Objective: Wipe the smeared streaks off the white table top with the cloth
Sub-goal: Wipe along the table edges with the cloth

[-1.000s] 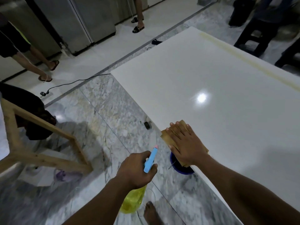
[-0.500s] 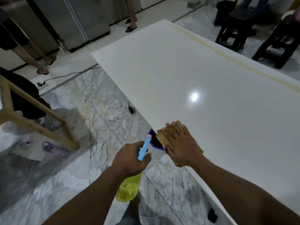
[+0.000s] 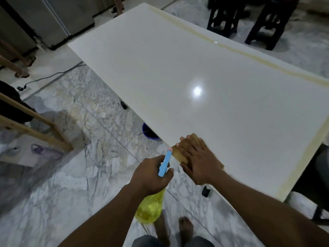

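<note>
At 6 o'clock, nearest the camera, two bare feet [image 3: 185, 229] stand on the marbled floor [image 3: 53, 193]. Just above them the left hand [image 3: 151, 175] is closed around the neck of a yellow spray bottle [image 3: 151, 207], its light blue trigger head [image 3: 165, 164] pointing toward 12 o'clock; the bottle body hangs below the fist, off the table. Just beside it, toward 3 o'clock, the right hand [image 3: 197, 161] lies flat with fingers spread, pressing a tan cloth [image 3: 179, 154] onto the near edge of the white table top [image 3: 160, 68]; the cloth's corner reaches the table's rim. Under that edge, at 11 o'clock from the cloth, part of a blue bucket [image 3: 149, 132] shows. A yellowish smeared streak [image 3: 249, 56] runs along the table's far side, and another [image 3: 306, 154] follows its edge at 3 o'clock. Beyond the table, at 1 o'clock, stand two dark stools [image 3: 229, 16]. At 9 o'clock sits a wooden frame [image 3: 35, 129].
</note>
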### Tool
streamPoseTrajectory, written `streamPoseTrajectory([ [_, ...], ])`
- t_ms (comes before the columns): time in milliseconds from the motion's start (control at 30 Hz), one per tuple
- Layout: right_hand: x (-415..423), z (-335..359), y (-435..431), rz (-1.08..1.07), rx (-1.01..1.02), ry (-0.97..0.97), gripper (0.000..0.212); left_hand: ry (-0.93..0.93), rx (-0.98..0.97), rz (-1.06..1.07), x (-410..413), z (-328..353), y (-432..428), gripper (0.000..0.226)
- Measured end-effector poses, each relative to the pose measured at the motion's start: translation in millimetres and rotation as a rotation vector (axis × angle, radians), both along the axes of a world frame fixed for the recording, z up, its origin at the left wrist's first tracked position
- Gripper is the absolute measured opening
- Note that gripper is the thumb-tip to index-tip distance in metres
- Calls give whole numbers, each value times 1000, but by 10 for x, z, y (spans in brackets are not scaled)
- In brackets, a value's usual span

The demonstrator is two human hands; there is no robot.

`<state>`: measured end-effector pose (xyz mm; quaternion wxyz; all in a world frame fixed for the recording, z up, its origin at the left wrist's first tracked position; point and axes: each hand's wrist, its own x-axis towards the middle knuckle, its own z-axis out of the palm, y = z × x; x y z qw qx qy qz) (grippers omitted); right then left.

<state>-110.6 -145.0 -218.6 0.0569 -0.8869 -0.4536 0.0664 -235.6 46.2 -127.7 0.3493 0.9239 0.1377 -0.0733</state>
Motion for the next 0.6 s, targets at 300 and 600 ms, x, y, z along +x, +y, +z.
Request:
streamPoseTrajectory([
  [300, -396, -16, -638, -32, -61, -28, 66, 51, 47, -82, -452, -119, -288, 29],
  [600, -802, -12, -1418, 7, -39, -55, 69, 53, 73, 18, -924, -37, -912, 32],
])
